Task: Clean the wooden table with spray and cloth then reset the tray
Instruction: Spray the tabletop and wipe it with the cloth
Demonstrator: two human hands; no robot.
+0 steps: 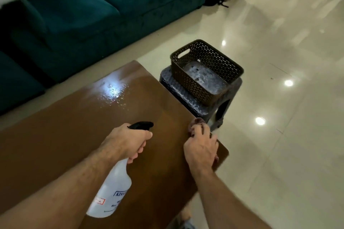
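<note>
While left hand [126,143] grips white plastic spray bottle with black trigger head [111,188], nozzle aims up brown wooden table [74,145]. Right hand [202,148] curls on dark maroon cloth [197,123] at table's right edge. Wet sprayed patch [113,93] lies ahead-left, right hand nearer cloth, so wipe runs forward along table's length.

dim room; ceiling lights glare on glossy floor [279,98] and wet table [74,135]; edges blurred.
</note>
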